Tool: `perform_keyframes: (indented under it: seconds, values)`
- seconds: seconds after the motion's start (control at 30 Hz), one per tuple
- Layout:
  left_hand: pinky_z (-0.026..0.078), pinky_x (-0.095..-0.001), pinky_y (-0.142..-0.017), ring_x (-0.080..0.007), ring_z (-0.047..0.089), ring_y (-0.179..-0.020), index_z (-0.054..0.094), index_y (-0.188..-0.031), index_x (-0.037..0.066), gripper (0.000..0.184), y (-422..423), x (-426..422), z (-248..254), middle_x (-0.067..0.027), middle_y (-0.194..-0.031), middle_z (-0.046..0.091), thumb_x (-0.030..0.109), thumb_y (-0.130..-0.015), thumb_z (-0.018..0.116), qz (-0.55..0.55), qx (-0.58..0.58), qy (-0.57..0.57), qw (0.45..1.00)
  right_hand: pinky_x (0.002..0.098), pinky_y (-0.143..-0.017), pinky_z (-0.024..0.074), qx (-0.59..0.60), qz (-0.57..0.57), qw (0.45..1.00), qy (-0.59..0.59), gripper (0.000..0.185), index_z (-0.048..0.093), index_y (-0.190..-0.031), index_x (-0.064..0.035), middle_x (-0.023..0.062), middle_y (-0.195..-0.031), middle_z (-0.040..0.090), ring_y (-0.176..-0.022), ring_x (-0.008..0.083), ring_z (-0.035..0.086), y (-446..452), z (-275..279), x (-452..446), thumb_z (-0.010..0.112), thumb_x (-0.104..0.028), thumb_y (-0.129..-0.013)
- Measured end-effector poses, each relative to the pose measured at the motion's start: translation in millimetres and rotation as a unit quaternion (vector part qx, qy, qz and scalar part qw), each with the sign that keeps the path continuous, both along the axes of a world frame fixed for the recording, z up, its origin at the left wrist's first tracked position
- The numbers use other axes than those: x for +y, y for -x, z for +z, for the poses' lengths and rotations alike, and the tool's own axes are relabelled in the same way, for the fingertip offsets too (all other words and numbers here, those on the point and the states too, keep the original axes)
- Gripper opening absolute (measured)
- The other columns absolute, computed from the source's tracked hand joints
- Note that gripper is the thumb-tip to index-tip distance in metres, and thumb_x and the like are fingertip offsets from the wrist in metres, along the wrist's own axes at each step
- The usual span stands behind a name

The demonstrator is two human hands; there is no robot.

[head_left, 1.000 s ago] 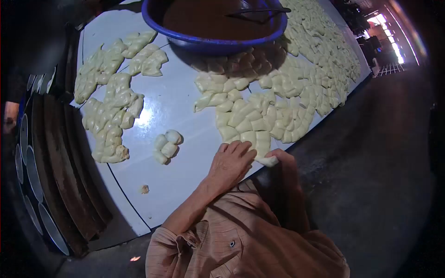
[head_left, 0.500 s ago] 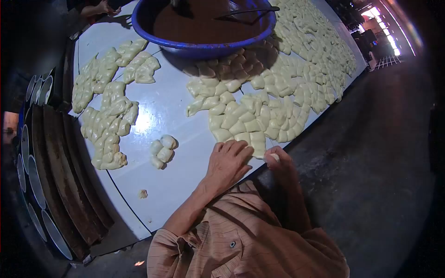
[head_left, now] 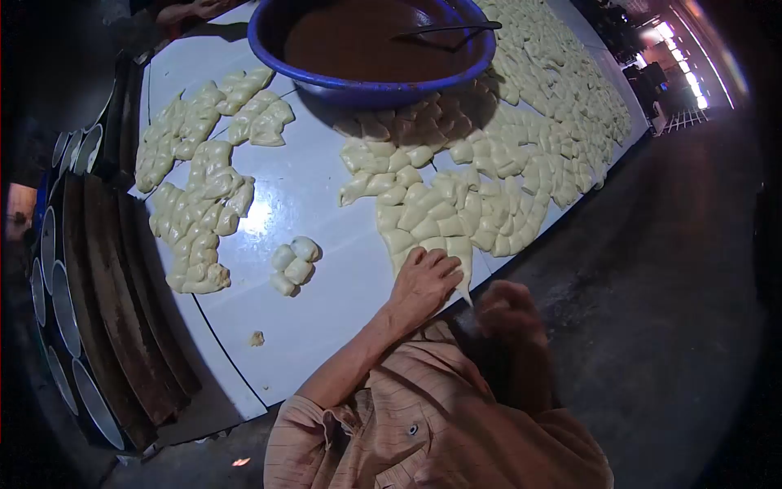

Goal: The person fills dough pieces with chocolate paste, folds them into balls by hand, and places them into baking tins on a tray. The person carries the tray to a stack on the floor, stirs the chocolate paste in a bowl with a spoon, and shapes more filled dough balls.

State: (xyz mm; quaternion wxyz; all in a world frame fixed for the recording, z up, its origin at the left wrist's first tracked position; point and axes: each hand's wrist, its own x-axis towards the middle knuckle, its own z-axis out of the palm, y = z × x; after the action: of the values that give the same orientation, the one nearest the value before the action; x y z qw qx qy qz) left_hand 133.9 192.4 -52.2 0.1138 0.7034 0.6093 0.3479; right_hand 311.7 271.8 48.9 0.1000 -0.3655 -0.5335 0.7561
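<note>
My left hand [head_left: 425, 283] rests on the near edge of a sheet of pale, closely packed dough pieces [head_left: 440, 216], its fingers curled down onto the dough. Beside its fingertips, a corner of the dough is drawn out into a thin point [head_left: 467, 292] at the table edge. My right hand [head_left: 511, 310] is just off that edge, closed and blurred by motion. Whatever it holds, if anything, is hidden. Left of my left hand lie several small white dough lumps [head_left: 295, 265] in a cluster.
A blue basin [head_left: 371, 88] of brown liquid, with a dark-handled utensil [head_left: 448, 28] in it, stands on the white table [head_left: 326, 220]. More dough [head_left: 199, 204] lies at left, near stacked metal tins [head_left: 61, 306]. Another person's hand [head_left: 208, 8] shows at the top left.
My right hand has moved back and down from the dough edge, where it pinched a pale bit. The dough corner is now stretched to a point. My left hand has shifted slightly right and nearer.
</note>
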Motion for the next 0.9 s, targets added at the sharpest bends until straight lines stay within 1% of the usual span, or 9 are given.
perform_keyframes:
  seconds: [0.07, 0.13, 0.23, 0.4, 0.43, 0.53, 0.63, 0.8, 0.9]
  values:
    - [0.040, -0.0404, -0.091, -0.0206, 0.055, -0.109, 0.069, -0.097, 0.015, 0.027, 0.7, -2.5, 2.0, -0.0003, -0.114, 0.063, 0.016, -0.071, 0.073, 0.014, 0.008, -0.012, 1.000, 0.0257, -0.058, 0.0469, 0.126, 0.048, 0.990, 0.046, 0.016, 0.063, -0.091, 0.0004, 0.0109, -0.074, 0.064, -0.067, 0.0158, 0.062, -0.6, 16.5, 2.0, 0.073, -0.006, -0.080]
    - [0.038, -0.0428, -0.098, -0.0236, 0.053, -0.118, 0.065, -0.116, 0.013, 0.048, 6.1, -8.0, 16.7, -0.0039, -0.122, 0.061, 0.023, -0.071, 0.078, 0.001, -0.030, 0.045, 0.999, 0.0275, -0.058, 0.0493, 0.074, 0.011, 0.991, -0.111, 0.019, 0.061, -0.099, 0.0009, 0.0130, -0.081, 0.066, -0.066, 0.0210, 0.063, 4.0, 8.6, 10.0, 0.065, -0.014, -0.089]
    - [0.037, -0.0439, -0.103, -0.0276, 0.053, -0.122, 0.056, -0.133, 0.010, 0.079, 19.3, -20.8, 49.0, -0.0114, -0.128, 0.059, 0.039, -0.066, 0.085, 0.060, -0.122, 0.041, 0.990, 0.0312, -0.070, 0.0539, 0.074, -0.149, 0.984, -0.062, 0.033, 0.052, -0.119, 0.0033, 0.0162, -0.100, 0.064, -0.084, 0.0247, 0.066, 36.9, -1.1, 6.3, 0.061, -0.015, -0.094]
    - [0.054, -0.0326, -0.076, -0.0245, 0.070, -0.085, 0.064, -0.122, 0.002, 0.056, 52.1, -18.5, 92.2, -0.0143, -0.097, 0.072, 0.030, -0.077, 0.081, 0.150, -0.397, 0.149, 0.893, 0.0310, -0.078, 0.0582, 0.110, -0.056, 0.986, 0.112, 0.038, 0.045, -0.132, 0.0045, 0.0166, -0.117, 0.060, -0.103, 0.0227, 0.065, 73.2, -15.8, 6.7, 0.055, -0.010, -0.098]
    - [0.054, -0.0305, -0.076, -0.0199, 0.069, -0.084, 0.066, -0.120, 0.001, 0.049, 59.9, -20.7, 96.1, -0.0134, -0.097, 0.073, 0.026, -0.080, 0.079, 0.155, -0.429, 0.185, 0.870, 0.0264, -0.068, 0.0582, 0.105, -0.076, 0.987, 0.097, 0.036, 0.048, -0.129, 0.0036, 0.0157, -0.113, 0.062, -0.092, 0.0198, 0.068, 82.2, -16.1, 5.5, 0.057, -0.010, -0.097]
    - [0.054, -0.0289, -0.077, -0.0149, 0.070, -0.090, 0.068, -0.117, 0.000, 0.035, 69.5, -26.7, 83.9, -0.0121, -0.099, 0.074, 0.019, -0.088, 0.072, 0.184, -0.409, 0.173, 0.877, 0.0232, -0.053, 0.0539, -0.067, -0.001, 0.996, -0.060, 0.029, 0.058, -0.118, 0.0035, 0.0122, -0.095, 0.068, -0.070, 0.0157, 0.069, 100.9, 0.3, 12.6, 0.064, -0.011, -0.094]
    - [0.052, -0.0313, -0.087, -0.0199, 0.068, -0.103, 0.056, -0.134, 0.003, 0.047, 77.6, -25.0, 86.5, -0.0166, -0.109, 0.071, 0.016, -0.090, 0.070, 0.193, -0.464, 0.203, 0.840, 0.0243, -0.065, 0.0518, -0.051, -0.011, 0.944, -0.325, 0.029, 0.064, -0.112, 0.0001, 0.0071, -0.094, 0.067, -0.080, 0.0122, 0.064, 111.9, -18.8, 15.1, 0.072, -0.009, -0.086]
    - [0.045, -0.0399, -0.101, -0.0354, 0.053, -0.128, 0.038, -0.145, -0.002, 0.069, 73.7, 6.0, 87.5, -0.0243, -0.139, 0.052, 0.031, -0.092, 0.068, 0.251, -0.341, -0.129, 0.897, 0.0306, -0.081, 0.0508, 0.056, -0.017, 0.929, -0.365, 0.032, 0.061, -0.109, -0.0011, 0.0071, -0.111, 0.062, -0.093, 0.0163, 0.060, 139.2, -6.1, 27.2, 0.075, -0.001, -0.080]
    - [0.051, -0.0373, -0.092, -0.0346, 0.064, -0.112, 0.044, -0.141, -0.003, 0.079, 70.4, 33.9, 87.5, -0.0219, -0.125, 0.063, 0.055, -0.090, 0.061, 0.186, -0.365, -0.228, 0.883, 0.0280, -0.081, 0.0518, 0.233, -0.063, 0.969, -0.056, 0.037, 0.054, -0.116, -0.0020, 0.0076, -0.102, 0.065, -0.093, 0.0154, 0.063, 158.3, 13.7, 25.1, 0.072, 0.000, -0.084]
